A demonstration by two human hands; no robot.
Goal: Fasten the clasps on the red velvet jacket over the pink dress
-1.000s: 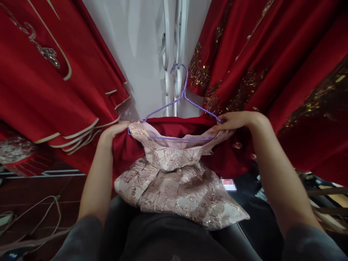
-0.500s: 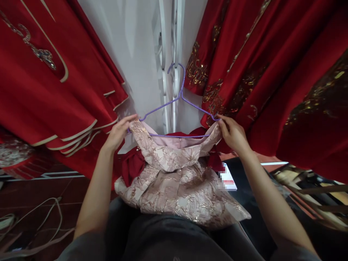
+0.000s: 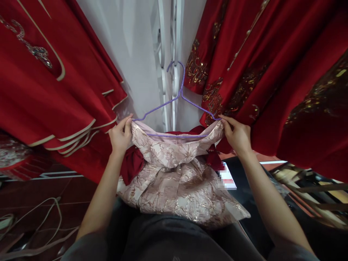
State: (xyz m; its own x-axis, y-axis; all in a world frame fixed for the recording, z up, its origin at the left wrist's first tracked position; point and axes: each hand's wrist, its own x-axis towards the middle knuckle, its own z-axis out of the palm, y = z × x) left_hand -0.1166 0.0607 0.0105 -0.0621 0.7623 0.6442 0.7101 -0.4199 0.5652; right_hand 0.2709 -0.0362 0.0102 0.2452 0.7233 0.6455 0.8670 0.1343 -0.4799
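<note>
Head: bare forearms (image 3: 97,201) are held forward, spread apart.
Left hand (image 3: 121,136): dress (image 3: 174,192) and purple hanger (image 3: 181,92) are pinched at one shoulder.
Right hand (image 3: 237,135): opposite shoulder is pinched likewise.

The lap (image 3: 231,239), clad in dark cloth, was shown at the bottom centre; the skirt of a pale pink, gold-patterned dress (image 3: 176,192) was spread across it. The floor (image 3: 73,204), dark reddish brown and crossed by thin pale lines, was seen at the lower left. On it were laid a looped white cord (image 3: 58,199) and, at the left edge, a white block (image 3: 5,222).
</note>
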